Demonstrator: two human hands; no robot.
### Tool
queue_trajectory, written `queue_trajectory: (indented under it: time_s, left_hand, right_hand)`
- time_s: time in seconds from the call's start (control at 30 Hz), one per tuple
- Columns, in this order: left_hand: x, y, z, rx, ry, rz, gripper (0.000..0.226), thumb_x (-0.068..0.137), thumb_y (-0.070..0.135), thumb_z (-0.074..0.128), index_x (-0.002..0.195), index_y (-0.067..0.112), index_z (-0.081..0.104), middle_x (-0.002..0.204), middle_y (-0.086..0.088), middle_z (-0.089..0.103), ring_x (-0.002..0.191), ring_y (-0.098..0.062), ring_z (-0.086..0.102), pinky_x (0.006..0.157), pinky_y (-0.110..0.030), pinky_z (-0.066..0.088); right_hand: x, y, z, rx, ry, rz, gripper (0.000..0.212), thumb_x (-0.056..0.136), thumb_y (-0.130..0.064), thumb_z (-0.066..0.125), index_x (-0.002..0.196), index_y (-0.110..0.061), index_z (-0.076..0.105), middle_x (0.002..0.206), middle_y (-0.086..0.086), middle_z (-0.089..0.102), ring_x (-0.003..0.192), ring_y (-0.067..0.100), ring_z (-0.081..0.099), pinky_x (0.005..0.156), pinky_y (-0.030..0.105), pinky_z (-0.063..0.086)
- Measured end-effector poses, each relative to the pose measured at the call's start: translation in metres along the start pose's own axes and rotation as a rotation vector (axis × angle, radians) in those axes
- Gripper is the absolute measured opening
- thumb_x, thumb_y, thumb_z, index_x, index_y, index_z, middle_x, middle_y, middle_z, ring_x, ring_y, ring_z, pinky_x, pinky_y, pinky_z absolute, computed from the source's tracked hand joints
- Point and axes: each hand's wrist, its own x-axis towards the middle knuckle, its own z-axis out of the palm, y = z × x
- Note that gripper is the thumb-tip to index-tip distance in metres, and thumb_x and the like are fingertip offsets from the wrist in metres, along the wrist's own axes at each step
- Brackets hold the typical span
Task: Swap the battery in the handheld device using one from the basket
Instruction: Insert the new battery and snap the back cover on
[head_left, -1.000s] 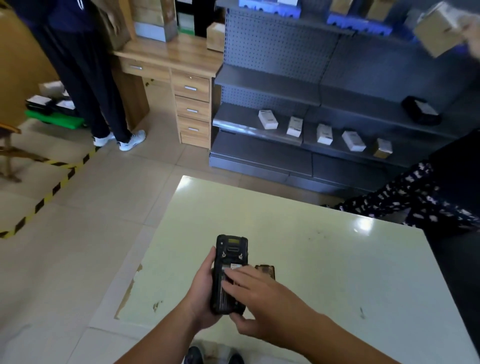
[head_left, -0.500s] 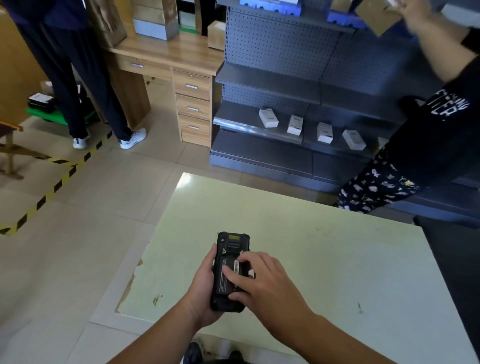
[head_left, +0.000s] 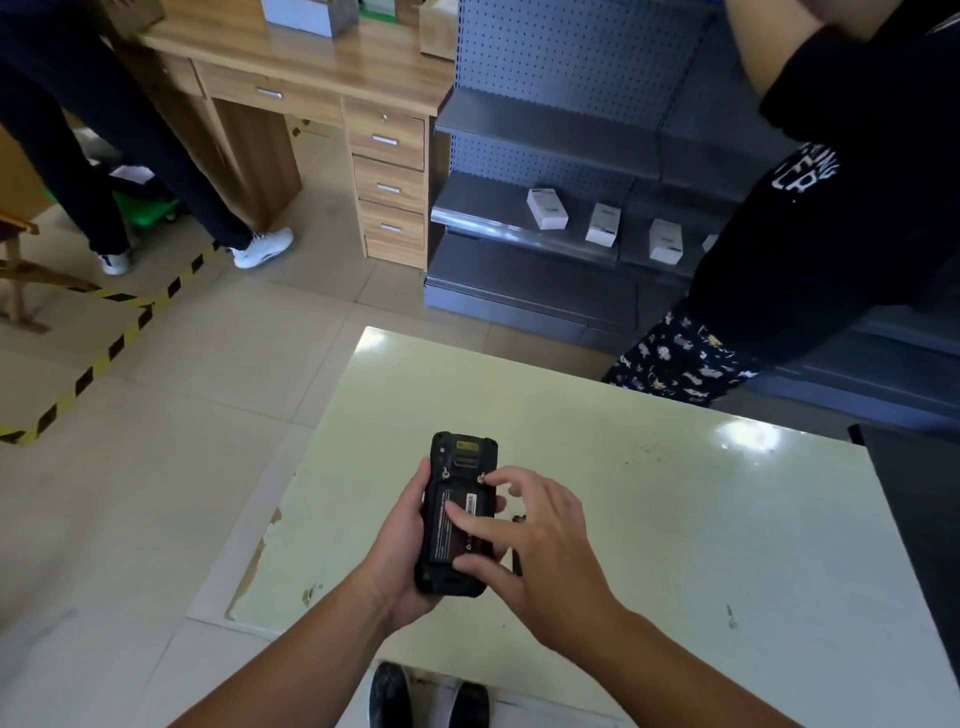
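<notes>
My left hand (head_left: 397, 558) holds a black handheld device (head_left: 457, 512) back side up over the pale green table (head_left: 675, 519). A black battery with a label fills the device's open back. My right hand (head_left: 535, 540) rests on it, with the index finger and thumb pressing on the battery and the other fingers spread near the upper right latch. A dark flat piece (head_left: 518, 540), perhaps the cover, lies on the table just right of the device, mostly hidden by my right hand. No basket is in view.
A person in a black shirt (head_left: 831, 218) stands at the table's far right corner by grey shelves (head_left: 545, 249) with small white boxes. Another person (head_left: 130, 156) stands at the wooden desk (head_left: 332, 78) far left. A dark surface (head_left: 919, 519) borders the table on the right.
My right hand's fingers have spread and shifted up the device's back, and the battery now lies flat in its bay. The person at the right has stepped closer.
</notes>
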Motion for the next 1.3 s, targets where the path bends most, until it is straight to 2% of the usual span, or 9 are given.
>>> queue_trajectory:
  time_s: [0.1,0.17,0.27,0.4,0.7,0.83,1.0,1.1,1.3]
  left_hand:
    - [0.01,-0.001,-0.005,-0.026,0.028,-0.03,0.077,0.098,0.07,0.037,0.125,0.007,0.072,0.098,-0.012,0.075,0.076,-0.03,0.069,0.064,-0.036,0.06]
    - [0.019,-0.004,-0.011,-0.064,0.06,-0.015,0.079,0.099,0.067,0.036,0.132,0.002,0.067,0.101,-0.017,0.074,0.075,-0.032,0.068,0.07,-0.041,0.061]
    - [0.027,-0.009,-0.022,-0.106,0.085,-0.007,0.08,0.101,0.065,0.034,0.131,-0.002,0.066,0.107,-0.022,0.072,0.078,-0.036,0.067,0.074,-0.045,0.062]
    - [0.028,-0.014,-0.041,-0.117,0.1,-0.015,0.079,0.102,0.064,0.032,0.128,0.001,0.069,0.112,-0.024,0.073,0.079,-0.037,0.069,0.074,-0.044,0.062]
    - [0.021,-0.015,-0.053,-0.114,0.093,-0.011,0.078,0.102,0.064,0.031,0.126,0.002,0.071,0.112,-0.022,0.073,0.082,-0.037,0.069,0.079,-0.045,0.06]
    - [0.014,-0.006,-0.047,-0.113,0.077,0.0,0.078,0.101,0.065,0.033,0.126,0.002,0.071,0.113,-0.022,0.072,0.083,-0.036,0.068,0.08,-0.046,0.059]
    - [0.0,0.009,-0.031,-0.094,0.042,0.024,0.077,0.1,0.065,0.037,0.124,0.001,0.072,0.109,-0.02,0.072,0.08,-0.034,0.067,0.078,-0.045,0.059]
    - [-0.008,0.017,-0.02,-0.055,-0.005,0.056,0.073,0.1,0.064,0.037,0.116,0.005,0.077,0.105,-0.021,0.075,0.079,-0.033,0.07,0.078,-0.044,0.06]
    - [-0.025,0.028,0.003,-0.011,-0.084,0.088,0.063,0.102,0.062,0.038,0.117,0.015,0.076,0.103,-0.012,0.078,0.078,-0.03,0.072,0.06,-0.036,0.059]
  right_hand:
    - [0.013,0.017,0.009,0.297,-0.057,0.054,0.032,0.091,-0.054,0.067,0.122,-0.049,0.072,0.136,-0.022,0.048,0.122,0.01,0.047,0.104,0.034,0.043]
    - [0.018,0.043,0.019,0.49,0.078,0.291,0.026,0.091,-0.04,0.075,0.117,-0.043,0.074,0.125,-0.022,0.056,0.118,0.009,0.056,0.096,0.038,0.053]
    - [0.012,0.096,0.047,0.221,-0.069,0.575,0.071,0.084,-0.046,0.081,0.146,-0.028,0.052,0.136,-0.009,0.048,0.133,0.017,0.045,0.11,0.033,0.041]
    - [-0.006,0.135,0.086,-0.172,-0.452,0.412,0.105,0.074,-0.059,0.082,0.158,-0.022,0.033,0.158,0.002,0.035,0.137,0.027,0.038,0.107,0.042,0.042]
    - [-0.013,0.155,0.1,-0.27,-0.316,0.317,0.089,0.052,-0.048,0.096,0.126,-0.017,0.058,0.117,0.01,0.047,0.099,0.029,0.05,0.077,0.042,0.053]
    - [0.003,0.135,0.079,0.05,-0.358,0.379,0.04,0.083,-0.014,0.082,0.117,-0.022,0.062,0.113,0.002,0.053,0.101,0.029,0.062,0.082,0.03,0.048]
    - [0.058,0.057,-0.015,0.41,0.131,0.382,0.037,0.09,-0.006,0.077,0.122,-0.021,0.069,0.106,-0.003,0.075,0.098,0.019,0.071,0.084,0.021,0.055]
    - [0.065,-0.011,-0.063,0.678,0.022,0.197,0.038,0.089,-0.004,0.079,0.12,-0.023,0.069,0.101,0.002,0.078,0.097,0.018,0.073,0.085,0.027,0.059]
    - [0.051,-0.045,-0.052,0.612,-0.119,0.119,0.042,0.089,-0.009,0.079,0.125,-0.031,0.072,0.114,-0.012,0.075,0.108,0.013,0.07,0.095,0.037,0.058]
